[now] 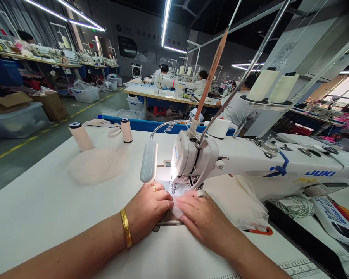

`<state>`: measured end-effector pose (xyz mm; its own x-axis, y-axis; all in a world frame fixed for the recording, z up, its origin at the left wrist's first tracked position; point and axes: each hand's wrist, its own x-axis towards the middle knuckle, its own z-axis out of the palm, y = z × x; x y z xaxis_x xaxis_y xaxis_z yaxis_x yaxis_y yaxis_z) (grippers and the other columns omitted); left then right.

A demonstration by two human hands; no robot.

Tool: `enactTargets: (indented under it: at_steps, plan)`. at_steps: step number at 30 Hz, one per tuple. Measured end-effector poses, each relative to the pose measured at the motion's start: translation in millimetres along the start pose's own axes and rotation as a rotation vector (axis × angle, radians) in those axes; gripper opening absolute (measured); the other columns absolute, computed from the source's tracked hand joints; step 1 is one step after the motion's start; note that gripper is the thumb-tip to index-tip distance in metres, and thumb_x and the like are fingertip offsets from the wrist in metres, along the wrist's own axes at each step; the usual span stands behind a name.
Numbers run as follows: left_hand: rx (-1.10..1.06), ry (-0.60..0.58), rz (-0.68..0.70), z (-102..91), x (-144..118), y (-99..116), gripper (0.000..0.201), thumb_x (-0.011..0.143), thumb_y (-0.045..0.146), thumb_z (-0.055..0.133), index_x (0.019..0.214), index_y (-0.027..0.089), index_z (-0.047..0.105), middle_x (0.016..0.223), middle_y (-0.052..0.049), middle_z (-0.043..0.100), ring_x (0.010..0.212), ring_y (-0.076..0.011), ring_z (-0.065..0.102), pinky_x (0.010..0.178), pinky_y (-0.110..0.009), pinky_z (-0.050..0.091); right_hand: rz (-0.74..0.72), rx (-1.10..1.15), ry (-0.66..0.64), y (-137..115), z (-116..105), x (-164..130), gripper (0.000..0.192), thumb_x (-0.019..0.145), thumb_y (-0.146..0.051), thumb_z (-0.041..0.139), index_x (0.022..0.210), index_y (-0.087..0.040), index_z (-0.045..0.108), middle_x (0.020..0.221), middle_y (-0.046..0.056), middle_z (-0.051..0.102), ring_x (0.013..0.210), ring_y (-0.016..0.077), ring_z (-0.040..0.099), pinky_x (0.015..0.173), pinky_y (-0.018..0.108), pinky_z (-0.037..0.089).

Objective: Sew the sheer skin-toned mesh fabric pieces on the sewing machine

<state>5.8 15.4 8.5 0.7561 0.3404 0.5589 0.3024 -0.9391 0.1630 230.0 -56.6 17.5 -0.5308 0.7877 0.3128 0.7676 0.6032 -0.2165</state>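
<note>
Nearest to us, both hands lay flat and close together on the white table (46,209), fingertips almost meeting. Our left hand (147,209), with a gold bangle (126,228) at the wrist and a ring on one finger, pressed down on a small pale piece of cloth (177,209). Our right hand (205,217) pressed the same cloth from the other side, fingers spread, gripping nothing. The cloth sat between the two hands, its far edge under the needle of the sewing machine (250,162) just beyond the fingertips. We could not tell whether the needle touched it.

Right of the right hand lay a heap of thin pale fabric (238,205), with an orange-handled tool (260,231) at its near edge. Above the left hand hung a small lamp (149,161) on a bent neck. Farther left of the left hand we noted a round pale cloth piece (97,166) and two thread spools (81,136), well apart from us. Beyond, other people sat at machines.
</note>
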Motion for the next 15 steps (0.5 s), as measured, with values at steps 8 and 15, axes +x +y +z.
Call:
enactTargets:
  at_steps: [8,15]
  plan:
    - [0.029,-0.003,-0.029,0.9,0.1,0.2,0.030,0.098,0.007,0.047,0.096,0.021,0.074,0.092,-0.005,0.079,0.084,-0.0208,0.068,0.081,-0.039,0.048,0.006,-0.010,0.028,2.0,2.0,1.6,0.013,0.102,-0.020,0.056,0.110,-0.026,0.064,0.099,0.007,0.072,0.098,0.0269,0.065,0.086,0.041,0.053]
    - [0.062,-0.007,-0.043,3.0,0.7,-3.9,0.029,0.099,0.009,0.048,0.095,0.020,0.075,0.094,-0.004,0.080,0.084,-0.0214,0.067,0.082,-0.040,0.050,0.034,0.001,0.020,4.3,3.9,5.3,0.014,0.100,-0.015,0.057,0.110,-0.024,0.064,0.101,0.007,0.072,0.102,0.0271,0.064,0.083,0.039,0.053]
